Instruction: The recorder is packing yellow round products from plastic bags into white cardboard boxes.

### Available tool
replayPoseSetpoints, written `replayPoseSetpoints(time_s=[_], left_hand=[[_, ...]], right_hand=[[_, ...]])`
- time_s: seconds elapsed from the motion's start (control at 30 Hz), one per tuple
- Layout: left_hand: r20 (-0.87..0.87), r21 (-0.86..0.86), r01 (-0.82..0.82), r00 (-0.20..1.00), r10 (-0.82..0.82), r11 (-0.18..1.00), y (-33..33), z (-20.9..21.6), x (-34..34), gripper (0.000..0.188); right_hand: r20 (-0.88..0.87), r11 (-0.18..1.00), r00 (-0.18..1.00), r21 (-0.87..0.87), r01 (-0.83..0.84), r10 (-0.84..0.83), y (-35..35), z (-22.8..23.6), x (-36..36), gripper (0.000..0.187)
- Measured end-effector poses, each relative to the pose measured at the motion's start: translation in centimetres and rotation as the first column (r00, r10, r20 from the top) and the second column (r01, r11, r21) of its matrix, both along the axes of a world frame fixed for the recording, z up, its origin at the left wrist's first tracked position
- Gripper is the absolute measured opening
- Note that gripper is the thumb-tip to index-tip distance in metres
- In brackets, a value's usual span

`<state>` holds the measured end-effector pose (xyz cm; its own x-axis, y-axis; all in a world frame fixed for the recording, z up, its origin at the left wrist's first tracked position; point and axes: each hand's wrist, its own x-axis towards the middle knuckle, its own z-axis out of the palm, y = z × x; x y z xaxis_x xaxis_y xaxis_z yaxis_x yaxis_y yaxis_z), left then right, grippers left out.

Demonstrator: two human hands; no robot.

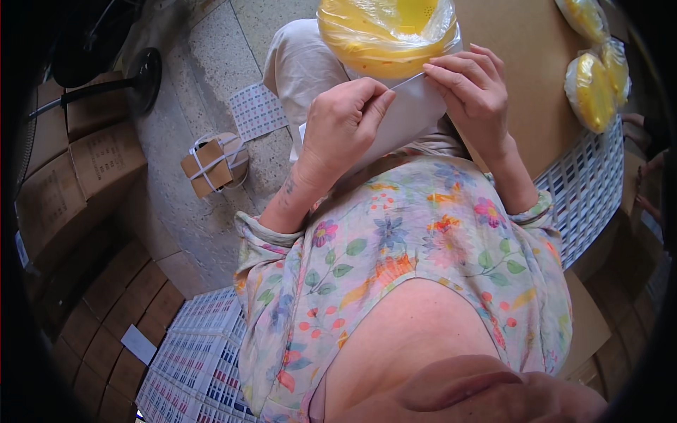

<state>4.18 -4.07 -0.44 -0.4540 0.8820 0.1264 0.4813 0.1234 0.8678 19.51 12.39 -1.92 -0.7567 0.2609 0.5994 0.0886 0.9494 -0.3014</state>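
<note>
A white sheet lies across my lap, and its far edge is drawn up between my two hands. My left hand is closed, thumb and forefinger pinched at that edge. My right hand pinches the same edge a little farther off, its other fingers loosely bent. Just beyond the fingers, touching or nearly touching the sheet, is a round yellow item in clear plastic wrap. Small holes show in part of its yellow surface. The fingertips cover whatever small piece may be between them.
More wrapped yellow items lie on a brown cardboard surface at right. A small strapped carton bundle and a patterned sheet are on the floor. Stacked cartons stand left, beside a black round base. Another person's hands show far right.
</note>
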Motion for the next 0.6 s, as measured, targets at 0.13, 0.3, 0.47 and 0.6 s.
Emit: replayPoseSetpoints(time_s=[0.13,0.3,0.47,0.6], left_hand=[[0.016,-0.005,0.005,1.0,-0.005,1.0,-0.11,0.08,-0.06,0.013],[0.021,-0.004,0.009,1.0,-0.009,1.0,-0.12,0.1,-0.07,0.013],[0.007,0.018,0.022,1.0,-0.022,1.0,-0.15,-0.08,-0.01,0.013],[0.019,0.023,0.019,1.0,-0.019,1.0,-0.24,-0.02,0.08,0.013]], right_hand=[[0.012,0.998,1.0,0.057,0.014,-0.015,-0.4,-0.23,0.27,0.018],[-0.005,0.999,1.0,0.035,0.011,-0.011,-0.65,-0.17,0.08,0.017],[0.009,0.999,1.0,-0.047,0.023,-0.023,-0.38,-0.18,0.02,0.016],[0.021,0.999,1.0,-0.03,0.014,-0.013,-0.46,-0.37,0.27,0.015]])
